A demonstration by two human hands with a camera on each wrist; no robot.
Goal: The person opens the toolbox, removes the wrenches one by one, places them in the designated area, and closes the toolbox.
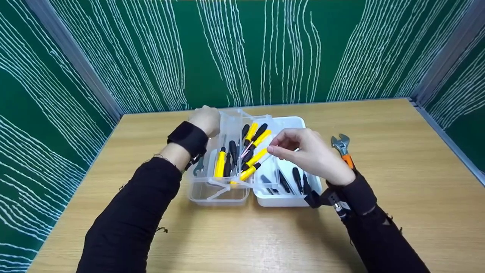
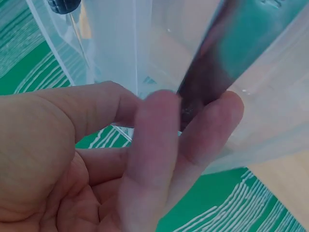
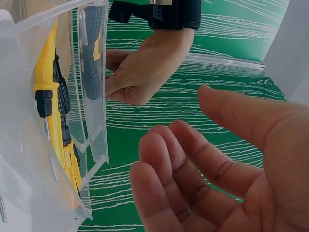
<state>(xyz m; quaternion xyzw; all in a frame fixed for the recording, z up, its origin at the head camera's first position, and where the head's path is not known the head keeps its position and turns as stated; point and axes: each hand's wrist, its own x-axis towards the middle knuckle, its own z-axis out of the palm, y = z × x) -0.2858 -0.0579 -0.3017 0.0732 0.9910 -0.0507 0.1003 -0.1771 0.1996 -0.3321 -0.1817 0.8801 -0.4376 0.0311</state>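
The left hand has its grip pinched on the end of a flat silver metal wrench, located at the left side of a translucent plastic toolbox; whether it touches the wall cannot be told. The right hand is over the toolbox's right half, grip empty, fingers loosely bent and apart from the thumb. Yellow-and-black screwdrivers lie in the toolbox. An adjustable wrench with an orange handle rests on the wooden tabletop, to the right.
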